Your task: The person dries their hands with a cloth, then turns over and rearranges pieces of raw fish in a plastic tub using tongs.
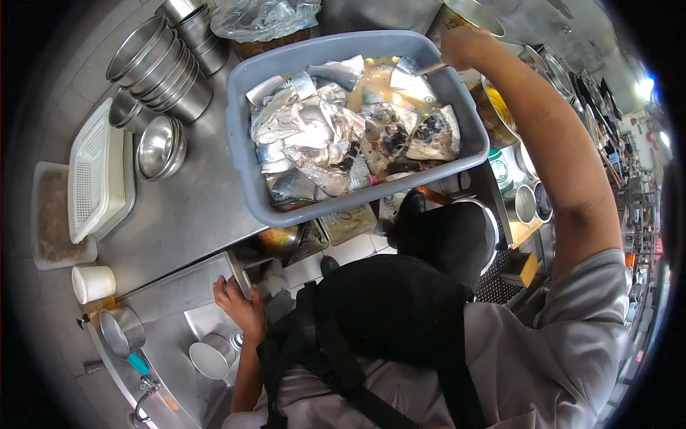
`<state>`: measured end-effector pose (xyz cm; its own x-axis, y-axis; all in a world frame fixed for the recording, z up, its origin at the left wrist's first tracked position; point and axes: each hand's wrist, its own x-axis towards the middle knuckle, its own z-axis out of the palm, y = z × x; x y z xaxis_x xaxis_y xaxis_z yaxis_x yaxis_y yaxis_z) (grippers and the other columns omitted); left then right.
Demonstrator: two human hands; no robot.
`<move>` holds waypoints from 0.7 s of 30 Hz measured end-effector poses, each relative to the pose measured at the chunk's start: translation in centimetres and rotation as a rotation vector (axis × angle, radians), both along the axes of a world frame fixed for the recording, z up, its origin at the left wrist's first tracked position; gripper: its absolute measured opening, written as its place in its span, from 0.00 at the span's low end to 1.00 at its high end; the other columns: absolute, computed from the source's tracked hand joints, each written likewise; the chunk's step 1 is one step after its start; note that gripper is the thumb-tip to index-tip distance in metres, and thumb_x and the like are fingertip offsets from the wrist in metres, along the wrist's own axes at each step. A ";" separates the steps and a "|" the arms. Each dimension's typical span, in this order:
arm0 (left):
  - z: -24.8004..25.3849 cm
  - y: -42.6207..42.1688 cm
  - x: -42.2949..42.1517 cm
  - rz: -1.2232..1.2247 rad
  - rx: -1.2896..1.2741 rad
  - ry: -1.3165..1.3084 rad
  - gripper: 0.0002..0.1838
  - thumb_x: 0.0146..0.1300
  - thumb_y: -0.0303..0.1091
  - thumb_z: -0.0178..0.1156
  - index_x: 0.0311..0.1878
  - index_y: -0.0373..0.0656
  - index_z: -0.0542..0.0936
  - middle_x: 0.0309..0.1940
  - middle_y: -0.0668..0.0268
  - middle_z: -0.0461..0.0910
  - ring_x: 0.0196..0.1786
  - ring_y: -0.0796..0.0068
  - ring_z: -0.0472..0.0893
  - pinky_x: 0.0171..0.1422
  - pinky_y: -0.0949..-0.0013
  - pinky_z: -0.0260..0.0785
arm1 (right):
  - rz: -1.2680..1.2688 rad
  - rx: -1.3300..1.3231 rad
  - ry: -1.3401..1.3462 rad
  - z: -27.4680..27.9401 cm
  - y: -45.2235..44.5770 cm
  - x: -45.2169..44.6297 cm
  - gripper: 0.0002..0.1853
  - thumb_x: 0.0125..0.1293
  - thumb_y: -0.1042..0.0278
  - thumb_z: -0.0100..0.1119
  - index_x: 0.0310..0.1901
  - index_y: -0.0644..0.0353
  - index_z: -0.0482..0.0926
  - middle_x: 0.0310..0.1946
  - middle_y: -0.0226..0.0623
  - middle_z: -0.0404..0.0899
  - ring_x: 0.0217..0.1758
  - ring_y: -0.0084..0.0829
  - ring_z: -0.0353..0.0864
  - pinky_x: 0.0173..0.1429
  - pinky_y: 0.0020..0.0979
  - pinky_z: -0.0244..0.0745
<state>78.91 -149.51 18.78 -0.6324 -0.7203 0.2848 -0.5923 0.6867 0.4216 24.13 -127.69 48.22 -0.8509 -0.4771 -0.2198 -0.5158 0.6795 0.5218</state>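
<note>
A grey-blue plastic tub [239,154] holds large cut fish pieces [307,132] in cloudy brownish liquid. My right hand [468,48] is closed at the tub's far right corner, round the handle of a metal utensil [431,68]. The utensil's lower end reaches in over the fish and liquid; its exact kind is hidden. Down at the left, my left hand [239,304] rests with its fingers apart against a metal edge [239,275] beside the sink, holding nothing visible.
Stacked steel pots [175,79], steel bowls [161,146] and a white perforated basket [91,171] stand on the left of the counter [189,196]. A sink with a small pot [212,356] is below. Right of the tub sits a pot with yellow contents [498,107].
</note>
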 end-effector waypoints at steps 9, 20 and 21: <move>0.2 0.1 -0.1 0.005 0.003 -0.025 0.30 0.49 0.27 0.69 0.59 0.39 0.73 0.66 0.46 0.65 0.70 0.39 0.63 0.73 0.43 0.56 | -0.052 0.027 -0.052 0.1 -1.8 1.1 0.15 0.64 0.68 0.59 0.51 0.56 0.87 0.54 0.40 0.86 0.57 0.43 0.85 0.57 0.47 0.81; -0.1 -0.1 0.2 -0.015 -0.021 -0.022 0.31 0.49 0.28 0.70 0.59 0.40 0.73 0.66 0.47 0.65 0.69 0.40 0.63 0.73 0.44 0.56 | 0.034 0.042 0.001 -1.4 1.4 -0.1 0.16 0.62 0.67 0.55 0.48 0.58 0.88 0.51 0.45 0.86 0.55 0.42 0.87 0.54 0.45 0.82; -0.2 -0.1 0.1 -0.017 -0.020 -0.017 0.31 0.49 0.28 0.70 0.59 0.40 0.73 0.66 0.47 0.65 0.69 0.40 0.63 0.73 0.44 0.56 | 0.005 0.009 -0.016 -1.3 2.1 -0.2 0.17 0.63 0.68 0.55 0.50 0.58 0.87 0.52 0.45 0.86 0.56 0.44 0.86 0.55 0.46 0.82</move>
<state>79.06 -149.64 18.62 -0.6491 -0.7041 0.2879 -0.5877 0.7044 0.3980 23.95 -125.58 46.89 -0.8446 -0.4796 -0.2382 -0.5280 0.6719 0.5194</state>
